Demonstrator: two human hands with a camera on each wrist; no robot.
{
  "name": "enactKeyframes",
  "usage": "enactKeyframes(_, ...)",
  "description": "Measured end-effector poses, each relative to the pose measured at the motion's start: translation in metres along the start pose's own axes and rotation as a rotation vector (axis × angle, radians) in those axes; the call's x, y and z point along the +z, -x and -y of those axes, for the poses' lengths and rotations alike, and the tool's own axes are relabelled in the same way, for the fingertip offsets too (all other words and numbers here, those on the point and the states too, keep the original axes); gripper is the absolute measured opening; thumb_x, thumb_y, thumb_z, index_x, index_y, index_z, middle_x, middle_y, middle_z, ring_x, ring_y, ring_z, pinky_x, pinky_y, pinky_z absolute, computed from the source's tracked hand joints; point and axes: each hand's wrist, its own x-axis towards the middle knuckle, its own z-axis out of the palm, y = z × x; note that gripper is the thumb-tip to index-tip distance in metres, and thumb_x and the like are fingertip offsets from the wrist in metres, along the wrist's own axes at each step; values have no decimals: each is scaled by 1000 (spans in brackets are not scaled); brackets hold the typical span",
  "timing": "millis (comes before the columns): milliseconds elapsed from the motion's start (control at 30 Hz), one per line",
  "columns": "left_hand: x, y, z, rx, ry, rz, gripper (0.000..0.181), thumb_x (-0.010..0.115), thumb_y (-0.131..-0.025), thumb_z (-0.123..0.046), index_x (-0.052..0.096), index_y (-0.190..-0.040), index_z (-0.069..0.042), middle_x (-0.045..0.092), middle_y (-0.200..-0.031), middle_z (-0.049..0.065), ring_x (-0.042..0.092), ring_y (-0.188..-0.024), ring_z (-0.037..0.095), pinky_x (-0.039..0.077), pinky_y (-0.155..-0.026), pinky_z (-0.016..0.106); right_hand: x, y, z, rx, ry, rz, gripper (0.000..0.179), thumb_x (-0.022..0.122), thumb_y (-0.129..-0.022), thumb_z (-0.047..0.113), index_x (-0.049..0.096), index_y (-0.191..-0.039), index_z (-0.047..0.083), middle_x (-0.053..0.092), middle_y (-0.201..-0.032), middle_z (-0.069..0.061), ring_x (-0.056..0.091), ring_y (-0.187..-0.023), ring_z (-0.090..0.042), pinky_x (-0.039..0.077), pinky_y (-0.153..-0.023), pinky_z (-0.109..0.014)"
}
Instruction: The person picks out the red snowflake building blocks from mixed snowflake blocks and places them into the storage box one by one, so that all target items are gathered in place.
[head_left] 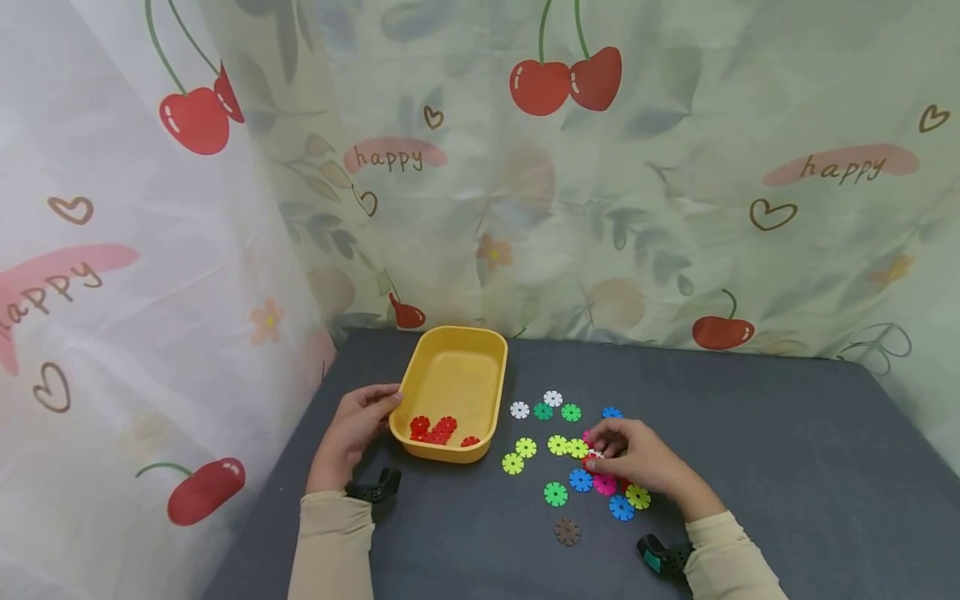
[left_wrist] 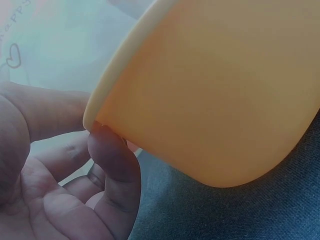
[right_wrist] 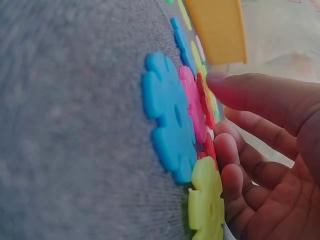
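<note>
My left hand [head_left: 358,429] pinches the left rim of a yellow plastic bin [head_left: 457,454], thumb and fingertips meeting at the lip in the left wrist view. Several red notched discs [head_left: 442,429], snowflake-shaped building pieces, lie inside at the near end. Over the loose pieces on the table, my right hand [head_left: 637,454] pinches a red snowflake disc [right_wrist: 205,100] between thumb and fingers. Right beside it lie a pink disc [right_wrist: 193,102], a large blue disc [right_wrist: 169,117] and a yellow disc [right_wrist: 206,197]. Another red disc [right_wrist: 209,147] shows below the fingertips.
More discs are spread right of the bin: white [head_left: 520,410], green [head_left: 556,494], yellow-green [head_left: 513,463] and brown [head_left: 567,531], the brown one nearest me. The dark cloth-covered table [head_left: 787,467] ends at a printed curtain [head_left: 675,208] behind and on the left.
</note>
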Motion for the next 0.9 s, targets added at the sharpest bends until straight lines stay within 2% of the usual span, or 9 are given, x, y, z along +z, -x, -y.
enactKeyframes(233,-1,0,0,4,-6,8,44,71,-104,-31,67,-140,-7,64,-139,17,63,-114,27,54,-88,27,1,0,-2,7,-2,1,34,87,-90,18,71,-116,3,67,-97,-12,60,-82,-17,54,-69,-26)
enactKeyframes(400,-1,0,0,1,-12,7,44,71,-104,-32,67,-140,-7,64,-140,16,63,-115,28,55,-89,27,1,-1,-4,6,36,-4,30,84,-92,17,71,-116,3,65,-94,-8,60,-82,-17,54,-69,-26)
enactKeyframes(900,0,5,-4,14,7,15,43,70,-105,-29,66,-141,-5,63,-140,18,63,-114,28,54,-86,27,0,-2,-6,10,58,-8,25,82,-93,12,72,-115,4,65,-96,-7,60,-84,-19,54,-71,-26)
